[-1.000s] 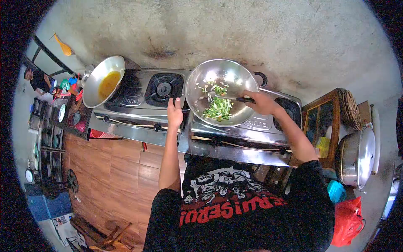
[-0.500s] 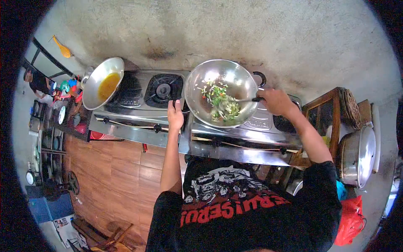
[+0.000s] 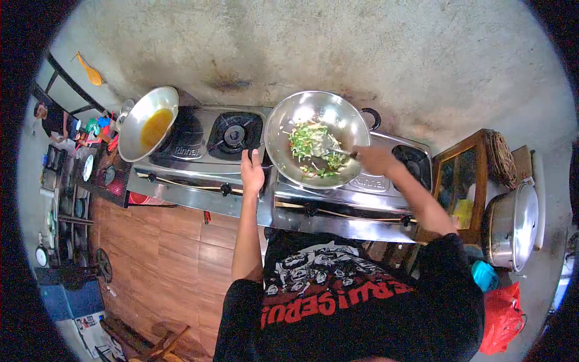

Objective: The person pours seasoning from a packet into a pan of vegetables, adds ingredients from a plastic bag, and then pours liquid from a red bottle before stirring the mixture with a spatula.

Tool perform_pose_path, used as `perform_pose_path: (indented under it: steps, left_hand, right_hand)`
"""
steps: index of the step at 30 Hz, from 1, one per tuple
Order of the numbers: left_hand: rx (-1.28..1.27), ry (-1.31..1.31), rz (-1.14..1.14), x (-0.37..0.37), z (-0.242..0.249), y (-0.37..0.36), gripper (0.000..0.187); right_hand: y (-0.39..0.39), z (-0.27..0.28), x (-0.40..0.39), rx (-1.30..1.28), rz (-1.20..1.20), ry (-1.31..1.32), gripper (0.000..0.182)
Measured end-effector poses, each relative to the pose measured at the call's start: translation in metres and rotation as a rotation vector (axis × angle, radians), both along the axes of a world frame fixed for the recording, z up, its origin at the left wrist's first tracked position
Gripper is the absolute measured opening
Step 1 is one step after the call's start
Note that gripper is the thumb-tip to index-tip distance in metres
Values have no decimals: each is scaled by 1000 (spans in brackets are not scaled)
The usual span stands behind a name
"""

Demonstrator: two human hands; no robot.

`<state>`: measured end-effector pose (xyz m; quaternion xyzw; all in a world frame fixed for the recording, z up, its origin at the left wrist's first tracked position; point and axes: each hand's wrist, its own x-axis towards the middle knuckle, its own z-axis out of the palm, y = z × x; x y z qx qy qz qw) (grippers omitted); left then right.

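A large metal wok (image 3: 304, 104) sits on the right-hand stove, holding chopped green and pale vegetables (image 3: 309, 141) with bits of red. My left hand (image 3: 253, 174) is closed around the wok's black left handle; the second black handle (image 3: 373, 117) is free at the upper right. Gripped in my right hand (image 3: 375, 160) is a spatula (image 3: 345, 152) with a dark handle. Its head reaches into the vegetables, and its edge is partly hidden among them.
Left of the wok is a bare burner (image 3: 234, 136). Another wok (image 3: 164, 98) with yellow-brown oil stands farther left. A wooden cabinet (image 3: 484, 175) and a big metal pot (image 3: 503, 232) are on the right. A concrete wall (image 3: 289, 48) rises behind the stoves.
My right hand has moved left and down with the spatula, closer to the wok. The vegetables have been shifted and spread differently. My left hand keeps its hold on the handle.
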<state>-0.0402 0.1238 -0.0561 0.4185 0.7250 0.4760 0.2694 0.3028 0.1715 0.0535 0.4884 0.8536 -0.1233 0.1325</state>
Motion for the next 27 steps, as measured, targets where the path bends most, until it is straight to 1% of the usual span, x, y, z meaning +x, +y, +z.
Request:
perform_pose_path:
  steps: [1,2,3,5,6,8,9,11,12,13,15,17,19,20,21,23,24,25,27]
  left_hand:
    - [22,28,11,1,2,-1,63]
    - [29,39,7,1,5,-1,62]
    - [28,42,10,-4,-2,1,62]
    - [61,-14,-82,-14,-21,5,63]
    - [60,-14,-87,-10,-13,3,63]
    - [38,28,4,4,10,-3,60]
    - [44,28,-4,5,6,-1,60]
    - [91,24,17,-1,-6,4,57]
    - [91,38,15,1,5,1,53]
    - [93,36,18,0,5,3,53]
    - [94,80,17,1,0,2,49]
    - [118,87,27,5,-4,-1,48]
    - [182,112,62,8,11,2,46]
    - [67,36,1,5,17,-2,51]
    - [64,35,8,3,13,-2,51]
    - [84,81,27,2,1,2,57]
    - [49,63,16,4,6,1,61]
    - [51,65,16,4,4,1,61]
    - [67,76,32,2,0,5,60]
  right_hand:
    - [-5,-2,-4,-12,-50,57,24]
    - [-8,4,0,-11,-47,57,24]
    - [-12,15,8,-24,-10,36,23]
    - [-9,21,10,-40,27,14,22]
    - [1,22,10,-36,-11,-30,22]
    - [8,18,0,-22,-100,-97,25]
    - [6,13,-3,-17,-108,-97,25]
    - [0,3,-8,-112,-66,47,26]
    - [1,5,0,-94,17,59,26]
    - [2,14,1,-93,20,56,26]
    - [7,34,4,-102,20,-130,27]
    - [17,8,0,-60,-23,-134,28]
    - [10,0,-10,-25,-44,60,28]
    - [8,2,-5,-61,-14,3,26]
    - [8,15,-1,-64,-8,1,26]
    - [20,44,19,-93,99,-93,25]
    - [26,54,23,-16,89,-168,23]
    - [36,62,25,67,77,-237,21]
    - [56,69,23,349,64,-296,19]
